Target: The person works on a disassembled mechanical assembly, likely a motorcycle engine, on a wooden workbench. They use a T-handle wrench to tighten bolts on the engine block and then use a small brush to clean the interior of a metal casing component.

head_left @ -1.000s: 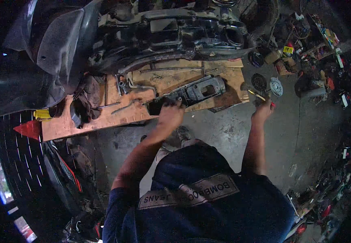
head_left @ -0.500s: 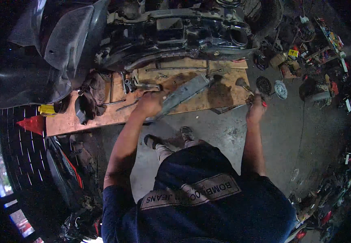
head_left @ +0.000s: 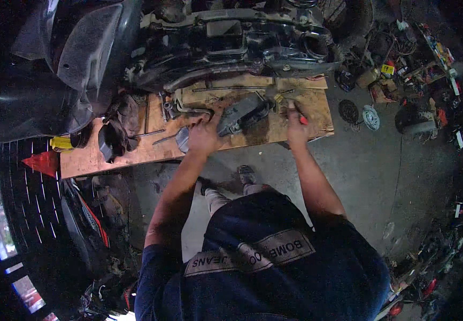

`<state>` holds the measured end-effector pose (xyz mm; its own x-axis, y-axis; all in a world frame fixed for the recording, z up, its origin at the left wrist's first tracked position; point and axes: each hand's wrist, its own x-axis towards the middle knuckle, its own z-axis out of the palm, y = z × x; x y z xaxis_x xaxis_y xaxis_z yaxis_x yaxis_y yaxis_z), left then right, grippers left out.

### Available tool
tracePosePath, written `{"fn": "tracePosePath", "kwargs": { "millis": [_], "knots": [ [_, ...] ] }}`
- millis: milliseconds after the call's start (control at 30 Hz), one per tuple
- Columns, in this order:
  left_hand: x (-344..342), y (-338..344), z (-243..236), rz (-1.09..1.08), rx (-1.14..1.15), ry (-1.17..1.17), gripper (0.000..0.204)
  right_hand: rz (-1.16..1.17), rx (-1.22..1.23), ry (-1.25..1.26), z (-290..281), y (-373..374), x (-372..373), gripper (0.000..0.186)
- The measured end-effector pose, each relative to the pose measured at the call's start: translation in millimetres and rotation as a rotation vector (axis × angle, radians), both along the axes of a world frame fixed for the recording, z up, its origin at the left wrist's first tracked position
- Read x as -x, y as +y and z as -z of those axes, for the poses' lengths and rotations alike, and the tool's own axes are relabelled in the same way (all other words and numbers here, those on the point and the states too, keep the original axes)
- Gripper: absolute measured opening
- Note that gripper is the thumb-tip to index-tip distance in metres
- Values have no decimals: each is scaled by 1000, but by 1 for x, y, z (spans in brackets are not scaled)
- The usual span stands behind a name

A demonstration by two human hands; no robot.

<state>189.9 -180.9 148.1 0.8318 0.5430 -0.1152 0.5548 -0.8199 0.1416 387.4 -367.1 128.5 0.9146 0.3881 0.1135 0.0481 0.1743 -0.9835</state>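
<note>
My left hand [head_left: 203,136] grips the near left end of an elongated grey metal part [head_left: 245,112], tilted on the plywood board [head_left: 311,112]. My right hand [head_left: 296,125] is closed on a brush [head_left: 279,98] with a red handle end, held just beside the part's right end. Around them lie a curved metal tube [head_left: 191,111], thin rods [head_left: 151,132] and dark crumpled pieces [head_left: 111,139] at the left of the board.
A large black plastic vehicle assembly [head_left: 226,48] spans the far side. A red triangular object [head_left: 44,165] sits at the board's left end. Two round discs [head_left: 370,117] lie on the floor at right, near cluttered boxes and parts [head_left: 384,91]. My feet are below the board.
The grey part was flipped from its open face and now lies tilted lower beside my left hand. My right hand has moved left with the brush, from the board's right edge to the part.
</note>
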Motion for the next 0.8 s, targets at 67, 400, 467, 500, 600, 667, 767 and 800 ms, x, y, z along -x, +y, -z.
{"fn": "tracePosePath", "kwargs": {
  "millis": [67,400,467,500,600,667,767,800],
  "knots": [
    [-8,4,-12,-43,107,55,99,23,129,-235,43,6,1,18],
    [-19,39,-4,-74,283,189,107,-63,283,-87,-3,0,9,19],
    [-27,32,-9,-84,231,246,109,-133,173,-52,15,12,15,19],
    [-33,21,-23,-85,197,280,110,-142,146,-25,17,21,20,17],
    [-27,7,-25,-68,94,291,112,-138,123,65,4,50,40,8],
    [-27,11,-20,-52,111,267,113,-84,213,76,14,62,41,9],
    [-28,20,-19,-45,211,245,114,-73,155,169,23,75,56,12],
    [-28,21,-18,-48,211,246,114,-82,105,212,22,76,61,14]
  ]
}}
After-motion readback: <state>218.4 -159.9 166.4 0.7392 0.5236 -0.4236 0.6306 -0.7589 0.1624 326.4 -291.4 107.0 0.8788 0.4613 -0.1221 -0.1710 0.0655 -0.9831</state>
